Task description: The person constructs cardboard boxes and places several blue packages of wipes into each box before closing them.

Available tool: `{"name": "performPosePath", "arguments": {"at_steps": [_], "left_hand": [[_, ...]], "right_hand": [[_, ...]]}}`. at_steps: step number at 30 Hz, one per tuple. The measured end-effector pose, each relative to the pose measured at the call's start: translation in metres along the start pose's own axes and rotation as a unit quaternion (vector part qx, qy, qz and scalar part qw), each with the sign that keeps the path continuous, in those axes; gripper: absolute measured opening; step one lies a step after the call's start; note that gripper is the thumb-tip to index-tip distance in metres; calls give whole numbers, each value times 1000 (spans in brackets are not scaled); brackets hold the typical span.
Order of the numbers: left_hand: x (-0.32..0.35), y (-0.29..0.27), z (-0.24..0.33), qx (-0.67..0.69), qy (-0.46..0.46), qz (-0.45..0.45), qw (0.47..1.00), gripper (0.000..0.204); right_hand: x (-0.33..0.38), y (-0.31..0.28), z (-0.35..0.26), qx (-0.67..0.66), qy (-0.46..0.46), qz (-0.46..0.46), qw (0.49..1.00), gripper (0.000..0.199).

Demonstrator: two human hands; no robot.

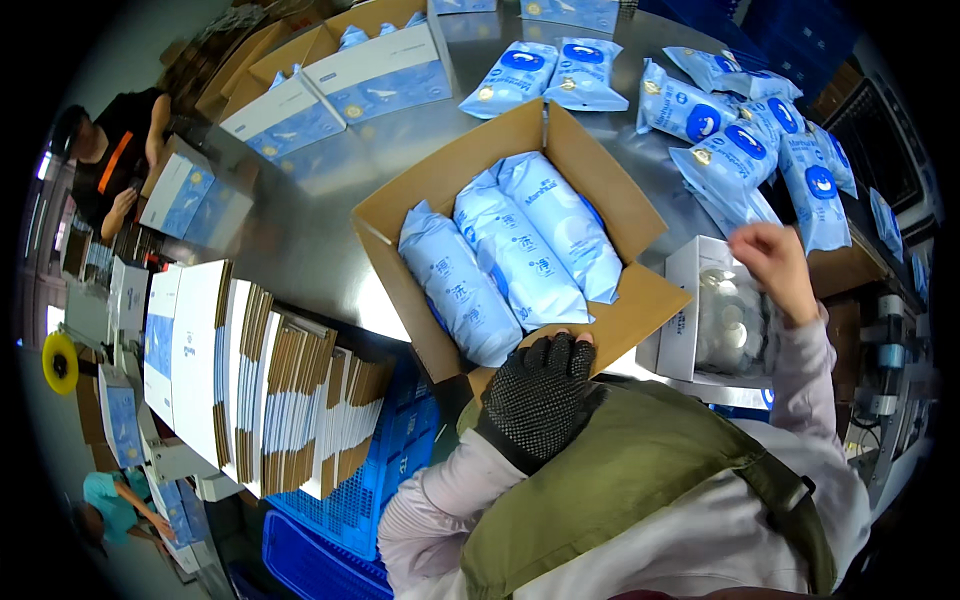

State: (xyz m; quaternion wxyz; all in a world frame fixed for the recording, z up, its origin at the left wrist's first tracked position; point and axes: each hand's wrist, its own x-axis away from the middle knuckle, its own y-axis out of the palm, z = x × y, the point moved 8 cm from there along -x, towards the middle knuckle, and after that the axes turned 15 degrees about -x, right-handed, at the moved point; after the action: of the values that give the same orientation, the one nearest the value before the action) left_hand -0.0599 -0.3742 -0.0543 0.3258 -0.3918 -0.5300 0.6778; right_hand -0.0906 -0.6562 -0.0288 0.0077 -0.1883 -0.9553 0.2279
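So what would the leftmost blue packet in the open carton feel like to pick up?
The leftmost blue packet would probably give a little when squeezed, since its film wrapper looks puffy and creased. That smooth, shiny film may be slippery. Its rounded shape might let it roll if set down loose.

On my feed I see an open cardboard carton (592,170) at the centre of the frame, brown inside, one flap spread toward lower right. Three plump pale-blue soft packs (520,255) lie in it side by side, slanting down rightward. Right of centre I make out an open white box (682,310) holding round, shiny discs (732,320).
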Motion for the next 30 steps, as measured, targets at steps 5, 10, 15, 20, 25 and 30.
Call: {"name": "performPosePath", "arguments": {"at_steps": [5,10,15,20,25,30], "left_hand": [[-4,-24,-28,-47,0,-78,996,41],[18,-47,-90,-170,-52,42,983,29],[65,-96,-161,-265,-122,177,940,56],[171,-138,-312,-480,-513,34,711,86],[177,-130,-341,-366,-501,-22,784,71],[222,-150,-288,-428,-398,172,793,34]], "right_hand": [[47,-3,29,364,-184,-3,913,16],[18,64,-8,97,-147,-64,982,55],[-14,196,-15,22,-76,-210,974,109],[-81,308,-46,-119,-175,-144,967,103],[-217,462,-109,-230,-156,-151,949,88],[-201,467,-180,-183,-236,-364,882,59]]}}
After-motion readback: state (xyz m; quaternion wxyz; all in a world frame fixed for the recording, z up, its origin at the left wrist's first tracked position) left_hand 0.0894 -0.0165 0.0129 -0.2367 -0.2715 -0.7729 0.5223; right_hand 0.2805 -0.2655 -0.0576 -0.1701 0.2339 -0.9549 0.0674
